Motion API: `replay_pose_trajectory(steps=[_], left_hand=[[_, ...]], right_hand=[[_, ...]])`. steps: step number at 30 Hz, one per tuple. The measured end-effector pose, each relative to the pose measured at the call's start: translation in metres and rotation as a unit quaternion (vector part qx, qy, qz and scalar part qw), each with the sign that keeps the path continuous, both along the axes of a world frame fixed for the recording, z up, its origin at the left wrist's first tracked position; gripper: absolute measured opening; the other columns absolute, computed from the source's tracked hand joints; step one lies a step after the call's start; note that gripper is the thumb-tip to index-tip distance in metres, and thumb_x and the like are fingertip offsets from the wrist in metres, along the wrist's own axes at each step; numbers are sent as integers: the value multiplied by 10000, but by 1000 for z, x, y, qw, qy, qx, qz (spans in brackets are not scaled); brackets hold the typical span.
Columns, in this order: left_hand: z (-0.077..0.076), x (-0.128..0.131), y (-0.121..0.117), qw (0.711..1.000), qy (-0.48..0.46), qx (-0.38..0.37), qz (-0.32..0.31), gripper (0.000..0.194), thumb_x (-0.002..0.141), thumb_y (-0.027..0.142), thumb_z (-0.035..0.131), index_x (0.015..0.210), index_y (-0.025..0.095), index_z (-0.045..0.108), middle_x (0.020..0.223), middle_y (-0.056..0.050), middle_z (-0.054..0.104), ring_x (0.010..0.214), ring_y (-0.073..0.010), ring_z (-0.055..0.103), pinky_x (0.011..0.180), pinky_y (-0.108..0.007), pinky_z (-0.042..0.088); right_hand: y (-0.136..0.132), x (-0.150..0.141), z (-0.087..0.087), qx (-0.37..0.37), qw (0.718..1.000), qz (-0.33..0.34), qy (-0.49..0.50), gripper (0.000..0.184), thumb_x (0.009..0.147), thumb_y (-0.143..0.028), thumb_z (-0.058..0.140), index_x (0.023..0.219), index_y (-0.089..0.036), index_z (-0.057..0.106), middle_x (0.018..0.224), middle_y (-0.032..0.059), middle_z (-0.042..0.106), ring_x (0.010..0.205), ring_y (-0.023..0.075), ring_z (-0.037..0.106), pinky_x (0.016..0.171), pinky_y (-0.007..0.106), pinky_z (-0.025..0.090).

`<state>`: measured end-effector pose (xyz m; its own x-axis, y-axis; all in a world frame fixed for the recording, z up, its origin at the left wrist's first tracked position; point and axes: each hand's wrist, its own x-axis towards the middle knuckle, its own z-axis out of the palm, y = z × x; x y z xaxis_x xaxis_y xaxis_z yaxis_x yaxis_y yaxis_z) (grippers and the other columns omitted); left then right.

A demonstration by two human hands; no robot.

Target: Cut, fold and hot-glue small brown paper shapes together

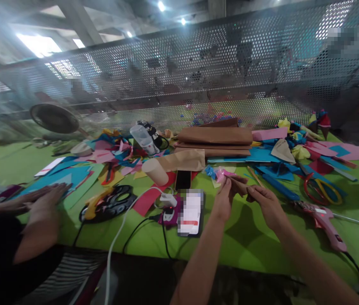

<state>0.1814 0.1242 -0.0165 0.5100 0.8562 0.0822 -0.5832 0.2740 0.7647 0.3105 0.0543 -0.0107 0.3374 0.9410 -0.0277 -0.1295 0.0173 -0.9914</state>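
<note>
Both hands meet over the green table (246, 250), holding a small folded piece of brown paper (239, 184) between them. My left hand (224, 202) pinches its left end. My right hand (265, 204) is closed on the right end, thumb and fingers together. Just beyond my left fingers is crumpled pink and blue paper (220, 173); whether it touches them I cannot tell. A phone with a lit screen (192, 212) lies left of my left wrist. To the right of my right hand rests a pink glue gun (327, 226).
Brown paper rolls (215, 136) lie at the back by the perforated metal screen (173, 84). Red and yellow scissors (321, 189) lie right. Left are a purple power strip (170, 217), a white cable (115, 241), a yellow glue gun (98, 203) and another person's hands (47, 198) on blue paper.
</note>
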Motion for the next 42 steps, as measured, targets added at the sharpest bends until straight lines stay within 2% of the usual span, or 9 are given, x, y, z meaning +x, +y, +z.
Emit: replay_pose_trajectory(steps=[4, 10, 16, 20, 23, 27, 34, 38, 42], left_hand=[[3, -3, -1, 1000, -3, -1, -17, 447, 953, 560, 574, 1126, 160, 674, 1117, -127, 750, 1122, -251, 687, 1051, -399, 465], [9, -10, 1, 998, 54, 26, -13, 277, 846, 267, 670, 1099, 168, 724, 1168, -109, 743, 1126, -247, 678, 1025, -380, 489], [1, -8, 5, 974, 194, 116, -26, 365, 770, 92, 581, 1089, 165, 743, 1119, -95, 759, 1059, -216, 685, 992, -349, 498], [-2, -8, 4, 917, 311, 249, 31, 249, 881, 195, 595, 1092, 190, 728, 1079, -80, 757, 988, -207, 682, 902, -316, 500], [-1, -10, 3, 881, 385, 273, 33, 276, 986, 373, 508, 965, 197, 719, 899, -59, 747, 820, -192, 655, 764, -290, 473], [-3, -12, 6, 893, 395, 213, 9, 363, 974, 409, 495, 729, 180, 634, 682, -25, 629, 655, -157, 546, 645, -269, 387], [-9, -11, 9, 924, 326, 170, -103, 297, 874, 435, 571, 844, 155, 665, 745, -21, 630, 628, -121, 505, 607, -245, 363], [-6, -11, 8, 910, 348, 218, -62, 303, 889, 448, 570, 781, 170, 625, 710, -3, 587, 675, -137, 506, 635, -254, 359], [-3, -13, 8, 877, 403, 256, 52, 313, 915, 409, 525, 697, 187, 560, 700, -13, 586, 699, -160, 514, 651, -273, 352]], right_hand=[[1, 0, -6, -13, 999, -18, 49, 316, 786, -493, 784, 712, -190, 738, 640, 10, 615, 655, 162, 519, 646, 300, 376], [7, 11, -18, 14, 992, -98, 75, 239, 746, -440, 810, 770, -212, 745, 730, 29, 671, 670, 182, 581, 644, 319, 456], [9, 26, -24, 39, 980, -192, 41, 288, 883, -493, 677, 945, -213, 703, 991, 59, 731, 885, 214, 675, 800, 377, 549], [4, 27, -12, 48, 984, -171, 19, 186, 796, -434, 760, 804, -251, 722, 844, 37, 739, 845, 250, 685, 739, 360, 546], [1, 25, -6, 57, 990, -129, 13, 202, 745, -346, 803, 909, -241, 753, 892, 25, 762, 852, 235, 697, 780, 352, 551], [2, 29, -6, 69, 996, -60, 11, 360, 731, -260, 799, 1086, -254, 745, 1063, 37, 775, 938, 218, 701, 843, 348, 548], [3, 36, -1, 104, 993, -45, -23, 365, 735, -214, 761, 1098, -257, 748, 1112, 42, 771, 1037, 225, 687, 903, 368, 534], [-19, 31, 3, 97, 988, -90, -79, 397, 793, -269, 742, 1187, -254, 695, 1131, 45, 737, 950, 197, 669, 832, 339, 537], [-79, 47, 6, 56, 964, -177, -191, 414, 884, -383, 693, 1274, -257, 638, 1169, 69, 703, 971, 202, 657, 833, 341, 534]])
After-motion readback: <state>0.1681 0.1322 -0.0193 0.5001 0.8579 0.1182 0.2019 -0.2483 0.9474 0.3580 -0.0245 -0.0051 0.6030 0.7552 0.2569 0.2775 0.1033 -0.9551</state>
